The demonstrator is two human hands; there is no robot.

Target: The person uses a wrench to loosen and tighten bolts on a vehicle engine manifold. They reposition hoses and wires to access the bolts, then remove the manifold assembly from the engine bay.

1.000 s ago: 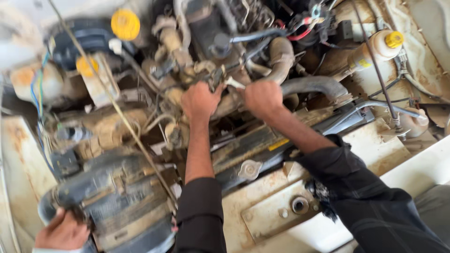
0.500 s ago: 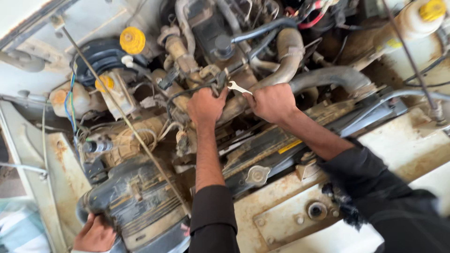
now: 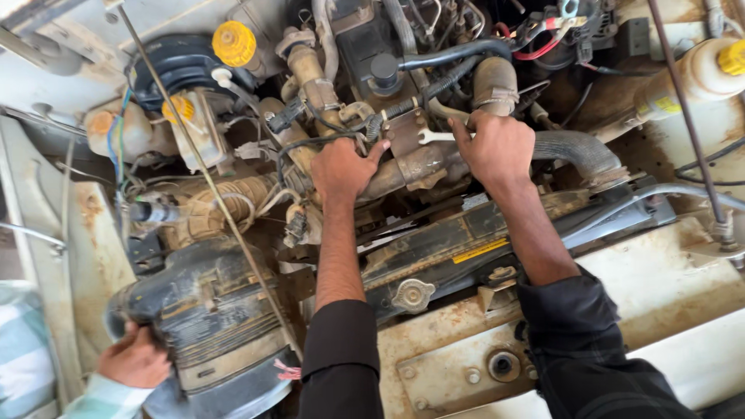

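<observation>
Nearest, below and left of the radiator cap [image 3: 413,295], another person's hand [image 3: 136,358] clasped the black air-filter housing [image 3: 206,310]. Beyond the cap, both dark-sleeved forearms stretched forward into the engine bay. The left hand [image 3: 341,169] lay palm-down with fingers curled on a rusty pipe [image 3: 407,167], its grip not clearly closed. The right hand [image 3: 498,147], above and right of the cap, pinched a silver wrench [image 3: 431,137].

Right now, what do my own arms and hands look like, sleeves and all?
Both hands are bare: no gloves, rings or watch show on the left hand or right hand. Both forearms are uncovered, with black sleeves pushed up near the elbows. The right sleeve looks creased and bunched.
</observation>
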